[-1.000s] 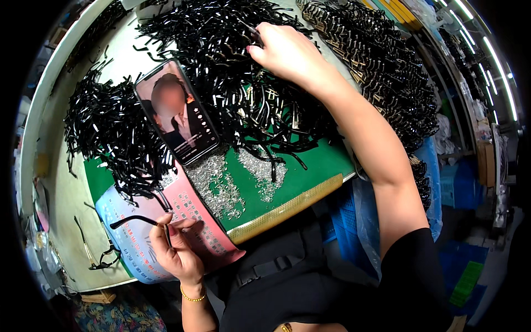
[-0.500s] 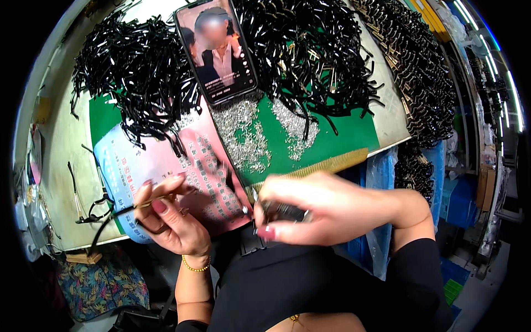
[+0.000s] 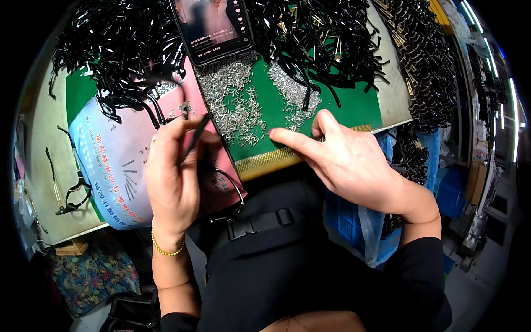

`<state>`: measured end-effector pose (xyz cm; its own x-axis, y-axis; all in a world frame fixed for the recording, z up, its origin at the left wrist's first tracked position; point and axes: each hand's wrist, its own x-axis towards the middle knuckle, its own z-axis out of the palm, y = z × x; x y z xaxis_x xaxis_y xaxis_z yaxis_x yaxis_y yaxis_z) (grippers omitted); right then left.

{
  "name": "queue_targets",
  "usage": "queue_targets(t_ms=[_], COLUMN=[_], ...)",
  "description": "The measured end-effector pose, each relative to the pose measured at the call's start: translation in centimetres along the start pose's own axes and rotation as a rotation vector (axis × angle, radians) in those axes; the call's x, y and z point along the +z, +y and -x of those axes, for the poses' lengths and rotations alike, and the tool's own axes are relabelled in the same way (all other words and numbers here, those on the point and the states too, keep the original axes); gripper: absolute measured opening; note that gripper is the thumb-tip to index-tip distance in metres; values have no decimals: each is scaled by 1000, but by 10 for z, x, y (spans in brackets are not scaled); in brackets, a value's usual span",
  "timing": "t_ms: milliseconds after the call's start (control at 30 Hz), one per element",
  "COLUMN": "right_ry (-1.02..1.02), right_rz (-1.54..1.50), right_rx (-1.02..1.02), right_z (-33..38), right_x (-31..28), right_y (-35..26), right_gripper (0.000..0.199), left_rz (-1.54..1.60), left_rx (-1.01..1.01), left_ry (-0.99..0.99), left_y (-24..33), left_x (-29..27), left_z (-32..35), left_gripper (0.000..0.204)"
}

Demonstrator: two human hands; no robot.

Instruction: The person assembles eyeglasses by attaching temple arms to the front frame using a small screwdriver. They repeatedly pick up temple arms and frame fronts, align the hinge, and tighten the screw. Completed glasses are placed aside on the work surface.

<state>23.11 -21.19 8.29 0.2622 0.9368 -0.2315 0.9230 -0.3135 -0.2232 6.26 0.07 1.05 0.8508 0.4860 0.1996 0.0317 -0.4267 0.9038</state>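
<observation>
My left hand (image 3: 174, 177) is closed round a pair of eyeglasses (image 3: 239, 206). A dark temple arm (image 3: 196, 137) sticks up by its fingertips, and part of a thin rim hangs out below on the right. The palm hides how these parts meet. My right hand (image 3: 351, 160) reaches over the green mat (image 3: 345, 119) with its index finger stretched out. That fingertip touches down beside a spread of tiny silver screws (image 3: 240, 102); its other fingers are curled and partly hidden. A second heap of screws (image 3: 296, 91) lies just beyond the fingertip.
Black temple arms are piled at the far left (image 3: 119, 44) and far right (image 3: 318, 33), with a phone (image 3: 213, 27) between them. Another eyeglass frame (image 3: 74, 199) lies on the left beside a printed pink-and-blue sheet (image 3: 113, 182). A yellow mesh strip (image 3: 271, 163) edges the mat.
My left hand has risen and turned upright, with the eyeglasses in its grip. My right hand has moved from near my body out to the screws, index finger extended.
</observation>
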Motion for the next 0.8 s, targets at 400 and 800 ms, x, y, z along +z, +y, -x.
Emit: queue_targets(t_ms=[400,800], right_ry=[48,80], right_rz=[-27,33], right_rx=[41,15], right_z=[-4,-10], right_x=[10,9], right_y=[2,-3], right_gripper=[46,65], left_rz=[301,333], left_rx=[-164,-272], left_ry=[450,276], left_y=[4,-5], left_x=[-20,-23], left_z=[4,-13], left_gripper=[26,29])
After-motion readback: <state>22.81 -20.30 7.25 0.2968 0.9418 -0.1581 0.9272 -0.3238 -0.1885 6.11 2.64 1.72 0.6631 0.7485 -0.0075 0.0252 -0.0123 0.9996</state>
